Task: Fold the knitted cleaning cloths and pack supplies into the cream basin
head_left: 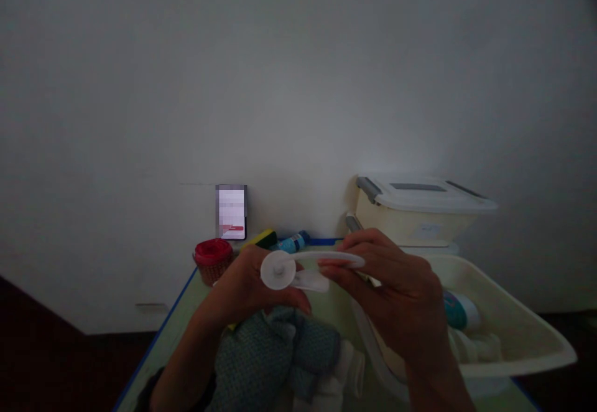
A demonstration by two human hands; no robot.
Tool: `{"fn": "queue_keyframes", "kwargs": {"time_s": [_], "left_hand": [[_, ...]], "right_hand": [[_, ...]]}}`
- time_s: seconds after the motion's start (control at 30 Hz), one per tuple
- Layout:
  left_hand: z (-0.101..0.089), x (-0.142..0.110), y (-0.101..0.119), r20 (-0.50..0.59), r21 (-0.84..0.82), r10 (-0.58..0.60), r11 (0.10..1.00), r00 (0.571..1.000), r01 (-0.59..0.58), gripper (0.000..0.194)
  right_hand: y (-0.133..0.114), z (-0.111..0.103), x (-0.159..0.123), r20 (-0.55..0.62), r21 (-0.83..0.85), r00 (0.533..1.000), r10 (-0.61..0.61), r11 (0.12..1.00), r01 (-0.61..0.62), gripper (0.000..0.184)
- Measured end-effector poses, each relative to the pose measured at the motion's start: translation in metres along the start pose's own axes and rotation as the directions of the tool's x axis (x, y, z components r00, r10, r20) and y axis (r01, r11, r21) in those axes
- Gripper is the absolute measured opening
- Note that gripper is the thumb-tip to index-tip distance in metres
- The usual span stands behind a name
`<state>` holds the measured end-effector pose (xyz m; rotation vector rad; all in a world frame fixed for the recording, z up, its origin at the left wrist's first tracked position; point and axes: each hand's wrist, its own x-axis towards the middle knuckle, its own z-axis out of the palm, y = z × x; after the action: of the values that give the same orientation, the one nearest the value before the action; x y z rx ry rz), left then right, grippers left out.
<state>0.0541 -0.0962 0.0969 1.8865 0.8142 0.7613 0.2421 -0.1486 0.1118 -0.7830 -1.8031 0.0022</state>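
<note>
Above the table both hands hold a white translucent plastic piece (278, 270) with a round disc at one end and a long curved arm. Its kind is unclear. My left hand (247, 284) is closed behind the disc, its thumb below. My right hand (396, 287) pinches the far end of the curved arm between thumb and fingers. A shorter clear part sticks out below the arm. Beneath my left hand lies a crumpled blue-grey cloth (256, 362), with a white cloth (347, 368) beside it.
A red woven basket (213, 266) stands at the back left, near an upright phone (232, 213). A yellow sponge (259, 239) and a blue tube (291, 242) lie behind my hands. At right, an open cream bin (522, 318) holds a white-and-teal bottle (461, 311); a lidded box (420, 219) sits behind.
</note>
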Motion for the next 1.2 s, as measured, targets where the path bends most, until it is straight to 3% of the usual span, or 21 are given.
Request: {"fn": "queue_keyframes", "kwargs": {"time_s": [0.23, 0.47, 0.67, 0.97, 1.07, 1.2], "left_hand": [[0.001, 0.0, 0.002, -0.016, 0.064, 0.098, 0.993, 0.995, -0.097, 0.016], [0.001, 0.0, -0.003, -0.015, 0.092, 0.087, 0.992, 0.996, -0.086, 0.023], [0.001, 0.002, -0.005, -0.011, 0.098, 0.012, 0.995, 1.0, -0.011, 0.025], [0.002, 0.0, -0.006, -0.032, 0.157, 0.025, 0.987, 0.999, -0.02, 0.028], [0.001, 0.001, -0.009, -0.046, 0.188, 0.05, 0.981, 0.998, -0.041, 0.029], [0.0, 0.003, -0.01, -0.054, 0.272, 0.08, 0.96, 0.995, -0.062, 0.03]], "right_hand": [[0.001, 0.0, 0.001, 0.015, 0.007, 0.999, 0.029, 1.0, -0.029, 0.005], [0.003, -0.002, -0.001, -0.01, 0.007, 0.999, 0.051, 0.999, -0.051, 0.008], [0.0, -0.001, 0.0, 0.005, -0.033, 0.998, 0.061, 0.998, -0.061, 0.004], [-0.001, 0.005, 0.0, -0.024, -0.034, 0.997, 0.067, 0.997, -0.067, 0.003], [0.001, 0.005, 0.001, 0.046, 0.008, 0.986, 0.161, 0.987, -0.161, 0.002], [0.007, 0.001, 0.001, 0.146, 0.016, 0.922, 0.358, 0.931, -0.364, 0.002]]}}
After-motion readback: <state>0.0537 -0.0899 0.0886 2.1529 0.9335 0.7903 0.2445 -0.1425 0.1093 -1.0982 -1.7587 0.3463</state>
